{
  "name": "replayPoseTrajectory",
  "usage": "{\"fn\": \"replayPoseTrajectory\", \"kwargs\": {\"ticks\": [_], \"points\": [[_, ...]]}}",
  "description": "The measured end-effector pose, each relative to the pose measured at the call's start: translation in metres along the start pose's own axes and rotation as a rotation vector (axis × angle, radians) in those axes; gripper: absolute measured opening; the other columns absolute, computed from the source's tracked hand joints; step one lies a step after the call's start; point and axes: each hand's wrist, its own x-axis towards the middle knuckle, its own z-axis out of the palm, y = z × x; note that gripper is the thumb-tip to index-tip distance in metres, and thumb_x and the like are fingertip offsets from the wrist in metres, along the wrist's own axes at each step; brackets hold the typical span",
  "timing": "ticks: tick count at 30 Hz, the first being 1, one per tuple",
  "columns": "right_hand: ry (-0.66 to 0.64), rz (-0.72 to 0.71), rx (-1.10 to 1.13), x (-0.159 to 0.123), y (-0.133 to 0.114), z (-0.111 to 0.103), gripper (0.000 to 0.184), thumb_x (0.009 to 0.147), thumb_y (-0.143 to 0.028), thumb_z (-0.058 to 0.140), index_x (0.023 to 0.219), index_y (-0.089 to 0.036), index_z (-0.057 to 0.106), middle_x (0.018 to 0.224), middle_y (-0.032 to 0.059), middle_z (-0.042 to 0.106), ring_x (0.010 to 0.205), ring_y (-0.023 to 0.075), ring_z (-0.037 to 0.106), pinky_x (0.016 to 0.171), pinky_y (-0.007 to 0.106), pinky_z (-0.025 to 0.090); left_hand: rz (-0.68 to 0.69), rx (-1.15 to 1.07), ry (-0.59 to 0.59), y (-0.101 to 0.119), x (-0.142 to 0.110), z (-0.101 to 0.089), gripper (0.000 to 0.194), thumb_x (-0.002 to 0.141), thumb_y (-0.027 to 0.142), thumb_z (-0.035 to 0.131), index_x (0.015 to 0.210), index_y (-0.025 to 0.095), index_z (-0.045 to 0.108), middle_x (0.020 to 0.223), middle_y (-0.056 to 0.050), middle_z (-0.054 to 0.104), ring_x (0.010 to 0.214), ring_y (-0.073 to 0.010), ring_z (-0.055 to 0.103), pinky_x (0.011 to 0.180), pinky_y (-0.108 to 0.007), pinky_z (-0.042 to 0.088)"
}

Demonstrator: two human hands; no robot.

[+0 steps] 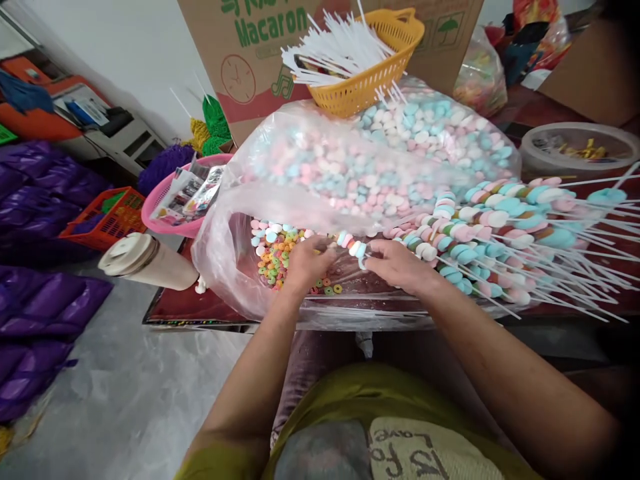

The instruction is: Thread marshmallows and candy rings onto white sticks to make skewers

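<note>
On the far left I see shiny purple bags [40, 313], smooth and puffy, lying on the grey floor. Next comes an orange crate [107, 217] with a plastic grid wall, then a pink round basket [170, 207] with glossy little packets in it. A cream cup [147, 261] with a round lid lies on its side at the edge of the dark red table [175, 308]. On the table sits a big clear bag [320, 167], thin and crinkly, full of soft pastel sweets in pink, blue and white. Inside the bag's open mouth there is a small heap of tiny bright ring sweets [275, 261]. My left hand [307, 262] is at that mouth, its fingers pinched shut on one end of a short candy stick [351, 245], a row of puffy round pieces. My right hand [397, 263] is pinched shut on the other end, so the stick sits between both hands, just above the table and in front of the bag. Behind is a brown cardboard box [255, 47] with green letters that read "Macaron" and a drawn clock. A yellow basket [370, 73] with a woven plastic wall holds thin white sticks [335, 50]. On the right lies a pile of finished candy sticks [505, 227], and a round grey tub [580, 150] stands behind it.
</note>
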Motion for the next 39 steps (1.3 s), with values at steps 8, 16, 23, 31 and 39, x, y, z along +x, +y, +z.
{"fn": "replayPoseTrajectory", "kwargs": {"ticks": [8, 16, 23, 31, 39], "points": [[-0.281, 0.104, 1.129, -0.023, -0.009, 0.021, 0.028, 0.057, -0.023, 0.07, 0.069, -0.019, 0.045, 0.058, -0.0071, 0.054, 0.033, 0.0, 0.023, 0.034, 0.018, 0.012, -0.319, -0.951, -0.058, 0.014, -0.058, -0.002, 0.029, 0.058, 0.026, 0.071, 0.083, 0.014, 0.061, 0.064, 0.002, 0.061, 0.048, -0.0079, 0.053, 0.045, -0.021, 0.045], [0.014, -0.18, 1.09, -0.041, -0.029, 0.023, 0.025, 0.061, -0.035, 0.073, 0.067, -0.019, 0.056, 0.046, -0.0103, 0.036, 0.035, 0.002, 0.024, 0.034, 0.02, 0.016, -0.356, -1.031, -0.06, 0.015, -0.062, 0.002, 0.03, 0.057, 0.025, 0.073, 0.082, 0.013, 0.06, 0.062, 0.001, 0.062, 0.048, -0.0089, 0.056, 0.047, -0.023, 0.048], [-0.018, 0.02, 1.212, -0.028, -0.023, 0.048, 0.034, 0.052, -0.035, 0.079, 0.063, -0.017, 0.053, 0.045, -0.0105, 0.038, 0.035, 0.001, 0.025, 0.032, 0.018, 0.013, -0.326, -1.069, -0.094, 0.018, -0.064, 0.012, 0.029, 0.057, 0.029, 0.075, 0.078, 0.013, 0.065, 0.055, 0.002, 0.06, 0.046, -0.0085, 0.054, 0.046, -0.022, 0.045], [-0.011, 0.099, 1.326, -0.02, -0.028, 0.059, 0.035, 0.05, -0.033, 0.08, 0.066, -0.018, 0.052, 0.042, -0.0116, 0.038, 0.033, 0.0013, 0.024, 0.031, 0.016, 0.013, -0.17, -1.003, -0.163, 0.012, -0.064, 0.006, 0.034, 0.062, 0.035, 0.075, 0.089, 0.014, 0.068, 0.067, -0.001, 0.065, 0.058, -0.0102, 0.059, 0.057, -0.022, 0.049], [-0.042, -0.032, 0.798, -0.05, -0.015, 0.033, 0.029, 0.077, -0.047, 0.055, 0.07, -0.02, 0.048, 0.053, -0.0072, 0.037, 0.043, 0.0063, 0.03, 0.04, 0.021, 0.021, -0.213, -0.928, -0.132, 0.003, -0.063, 0.007, 0.033, 0.058, 0.032, 0.077, 0.083, 0.014, 0.065, 0.068, 0.0, 0.066, 0.055, -0.0104, 0.059, 0.055, -0.024, 0.05]]}}
